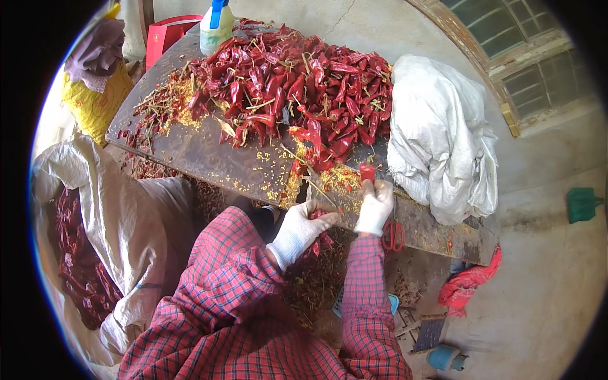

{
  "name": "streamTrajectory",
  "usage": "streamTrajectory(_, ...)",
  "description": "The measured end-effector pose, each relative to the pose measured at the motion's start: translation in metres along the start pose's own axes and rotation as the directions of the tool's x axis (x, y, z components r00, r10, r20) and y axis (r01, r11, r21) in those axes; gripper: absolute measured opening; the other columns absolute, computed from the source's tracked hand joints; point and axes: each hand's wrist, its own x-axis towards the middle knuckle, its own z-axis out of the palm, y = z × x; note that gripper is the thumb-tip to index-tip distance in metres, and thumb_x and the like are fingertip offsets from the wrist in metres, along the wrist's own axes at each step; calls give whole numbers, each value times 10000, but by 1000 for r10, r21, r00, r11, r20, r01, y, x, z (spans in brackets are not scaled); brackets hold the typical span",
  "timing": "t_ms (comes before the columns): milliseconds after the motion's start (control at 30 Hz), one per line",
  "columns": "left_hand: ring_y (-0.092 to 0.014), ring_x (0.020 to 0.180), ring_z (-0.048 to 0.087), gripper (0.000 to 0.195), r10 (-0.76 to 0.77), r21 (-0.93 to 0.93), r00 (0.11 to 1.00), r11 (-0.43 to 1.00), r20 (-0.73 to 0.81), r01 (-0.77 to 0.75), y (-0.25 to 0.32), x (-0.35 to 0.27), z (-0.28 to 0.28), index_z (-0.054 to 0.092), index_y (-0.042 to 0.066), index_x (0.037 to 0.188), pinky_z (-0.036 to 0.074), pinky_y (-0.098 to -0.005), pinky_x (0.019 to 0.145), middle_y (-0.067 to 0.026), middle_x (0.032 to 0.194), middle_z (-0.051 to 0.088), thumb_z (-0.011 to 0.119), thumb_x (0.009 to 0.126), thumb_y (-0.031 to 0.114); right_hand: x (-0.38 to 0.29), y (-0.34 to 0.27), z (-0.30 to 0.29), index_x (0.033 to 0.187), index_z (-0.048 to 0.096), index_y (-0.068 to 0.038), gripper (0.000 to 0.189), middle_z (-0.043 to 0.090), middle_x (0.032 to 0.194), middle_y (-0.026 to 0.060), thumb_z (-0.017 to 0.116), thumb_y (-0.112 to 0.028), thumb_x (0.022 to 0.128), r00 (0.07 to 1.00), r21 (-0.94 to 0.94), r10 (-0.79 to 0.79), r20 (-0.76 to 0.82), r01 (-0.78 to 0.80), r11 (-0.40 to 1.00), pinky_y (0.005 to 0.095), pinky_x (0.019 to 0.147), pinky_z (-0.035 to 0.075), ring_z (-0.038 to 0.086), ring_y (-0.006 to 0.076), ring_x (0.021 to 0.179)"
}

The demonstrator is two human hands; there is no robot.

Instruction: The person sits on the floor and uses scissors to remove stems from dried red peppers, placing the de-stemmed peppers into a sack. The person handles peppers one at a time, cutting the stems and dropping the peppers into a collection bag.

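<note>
A large heap of dried red chili peppers (304,90) covers the back of the wooden table (218,156). My left hand (304,228), in a white work glove, is closed around several red peppers (323,240) just off the table's front edge. To its right, my gloved right hand (375,204) pinches a single red pepper (367,172) by its lower end over the table. Yellow seeds (339,180) and a long dry stem (323,192) lie near both hands. Red-handled scissors (393,236) are beside my right wrist; their blades are hidden.
A white woven sack (434,137) is bunched at the table's right. Back left stand a spray bottle (216,28) and a red paper bag (166,38). An open sack (109,213) at the left holds dried peppers (80,256). A red cloth or bag (468,285) hangs at the right corner.
</note>
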Motion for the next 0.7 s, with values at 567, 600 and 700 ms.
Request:
streamTrajectory(567, -18, 764, 583, 249, 96, 201, 992, 973, 83, -111, 23, -19, -9, 699, 2, 1099, 506, -215, 700, 44, 874, 685, 763, 877, 95, -68, -51, -45, 1016, 680, -31, 158, 709, 1013, 87, 720, -17, 864, 771, -28, -270, 577, 349, 937, 310, 782, 573, 695, 218, 906)
streamTrajectory(600, -14, 740, 572, 255, 26, 169, 997, 985, 77, -39, 17, -15, -10, 704, -2, 1082, 500, -215, 677, 47, 841, 675, 775, 852, 82, -64, -61, -43, 1015, 685, -21, 156, 712, 1019, 78, 738, -64, 875, 813, -51, -240, 531, 313, 948, 312, 801, 579, 697, 208, 934)
streamTrajectory(700, -19, 751, 573, 271, 60, 344, 994, 935, 90, -88, 27, -22, -10, 706, 0, 1081, 498, -225, 683, 43, 835, 672, 790, 837, 81, -61, -88, -21, 991, 689, -6, 115, 702, 1054, 103, 714, -51, 888, 688, -16, -359, 631, 474, 880, 317, 815, 579, 692, 231, 961)
